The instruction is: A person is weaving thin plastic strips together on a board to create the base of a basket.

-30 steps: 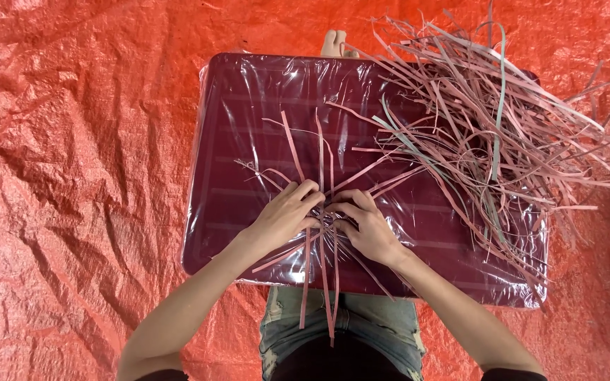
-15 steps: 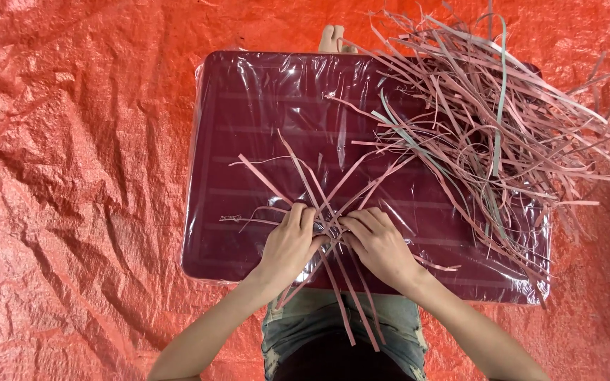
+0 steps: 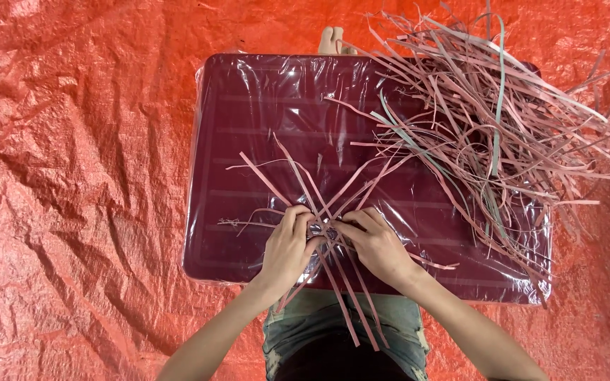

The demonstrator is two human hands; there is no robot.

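Item one: my left hand [image 3: 287,243] and right hand [image 3: 374,243], both low on the dark maroon rectangular board wrapped in clear plastic film [image 3: 248,127], which serves as my bench on the crumpled orange tarpaulin [image 3: 72,176]. The fingertips of the two hands meet, pinched on the crossing point of a small bundle of flat pinkish-brown strips [image 3: 323,233]. Neither hand is spread; both are curled and pressed onto that one knot.

Item two: the bundle itself. Its strips fan out from the pinch in a star, some reaching up across the board, some trailing down over the near edge toward my lap in grey-green denim [image 3: 333,331].

Change logged: compared with a second ago, the hands sit lower on the board and closer to its near edge, and the strips splay wider, with more ends pointing up and to the left. Half a second ago the arrangement was nearly as it is now. I judge that the crossing has been gathered and tightened and the centre is being held fixed.

Item three: large loose heap of the same strips, with a few pale green ones [image 3: 503,141], lying over the board's far right corner, well apart from the hands.

Item four: bare toes [image 3: 333,39] showing past the board's far edge.
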